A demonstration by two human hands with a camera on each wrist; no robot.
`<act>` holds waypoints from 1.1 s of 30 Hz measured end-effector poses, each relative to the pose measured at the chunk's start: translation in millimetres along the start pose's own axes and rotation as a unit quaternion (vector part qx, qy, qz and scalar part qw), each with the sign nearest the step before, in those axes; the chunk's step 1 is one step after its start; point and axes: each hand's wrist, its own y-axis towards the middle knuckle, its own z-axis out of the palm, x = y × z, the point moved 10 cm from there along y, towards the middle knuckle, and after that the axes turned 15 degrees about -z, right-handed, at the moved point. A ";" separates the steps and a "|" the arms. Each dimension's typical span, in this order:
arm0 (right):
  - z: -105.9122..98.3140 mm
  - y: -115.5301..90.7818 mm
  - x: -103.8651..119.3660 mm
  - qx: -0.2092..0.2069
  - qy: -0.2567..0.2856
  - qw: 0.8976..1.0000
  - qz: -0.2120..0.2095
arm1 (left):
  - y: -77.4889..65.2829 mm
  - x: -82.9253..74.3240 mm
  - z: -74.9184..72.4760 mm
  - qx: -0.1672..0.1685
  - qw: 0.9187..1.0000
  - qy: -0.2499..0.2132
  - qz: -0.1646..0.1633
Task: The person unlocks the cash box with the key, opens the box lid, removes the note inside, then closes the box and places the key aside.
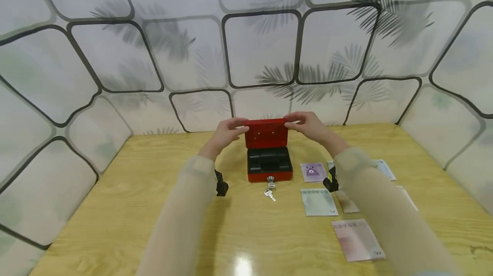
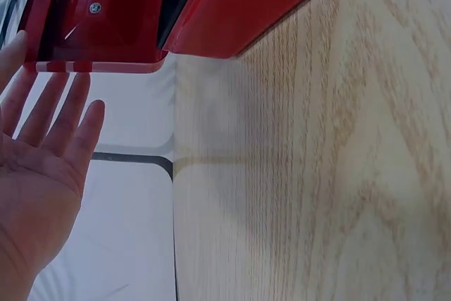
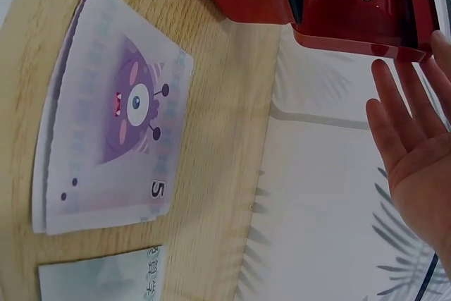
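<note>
A red cash box sits on the table with its lid raised upright, showing a black inner tray. At the lid's upper left corner my left hand pinches the edge, thumb on the inner side and fingers behind. My right hand holds the opposite upper corner the same way; in the right wrist view the lid's edge hides its fingertips. A small key hangs from the lock at the box's front, with its tip toward the table.
Right of the box lies a purple play note with a one-eyed monster. Closer to me are a green note and a pink note. Several more notes are partly hidden under my right forearm. A patterned curtain hangs behind the wooden table.
</note>
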 end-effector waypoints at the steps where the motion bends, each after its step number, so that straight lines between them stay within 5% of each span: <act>1: 0.8 -1.1 5.8 0.002 0.002 1.000 0.000 | -0.2 -0.4 0.5 0.000 1.000 -0.002 0.000; 15: 0.9 1.2 -7.7 -0.004 -0.009 1.000 -0.021 | -1.1 -7.1 -4.6 -0.021 0.996 0.084 0.030; 33: 6.2 -12.9 2.6 0.046 0.000 0.998 -0.043 | -19.8 -11.4 0.1 0.020 0.990 0.132 0.047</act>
